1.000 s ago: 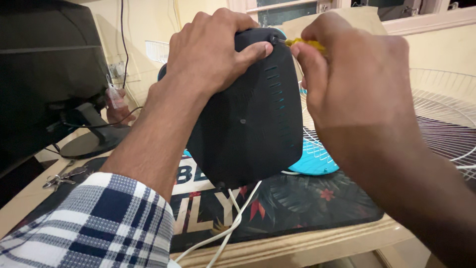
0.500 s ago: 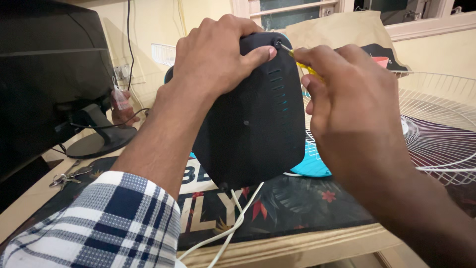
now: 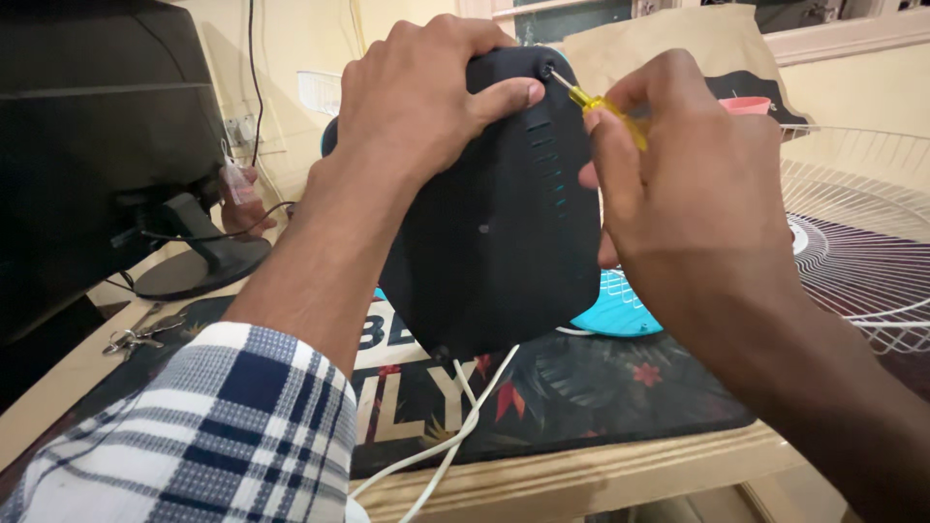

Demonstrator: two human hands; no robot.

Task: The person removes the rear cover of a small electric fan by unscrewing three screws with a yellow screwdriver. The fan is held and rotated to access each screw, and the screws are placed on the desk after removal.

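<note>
A black plastic fan motor housing (image 3: 504,223) stands upright on a dark floral desk mat (image 3: 581,397). My left hand (image 3: 426,92) grips its top edge, thumb pressed near a screw at the upper right corner. My right hand (image 3: 678,194) holds a yellow-handled screwdriver (image 3: 605,107), its tip set in that screw. A turquoise fan blade (image 3: 615,310) shows behind the housing. Two white cords (image 3: 455,436) trail from the housing's base toward me.
A white wire fan guard (image 3: 852,242) lies at the right. A black monitor (image 3: 87,145) on its stand fills the left, with keys (image 3: 136,334) on the wooden desk (image 3: 581,475). A brown paper bag (image 3: 668,44) and a pink cup (image 3: 746,105) sit behind.
My right hand has shifted slightly back and up, so more of the screwdriver's shaft and yellow handle show. My left hand keeps its grip on the housing.
</note>
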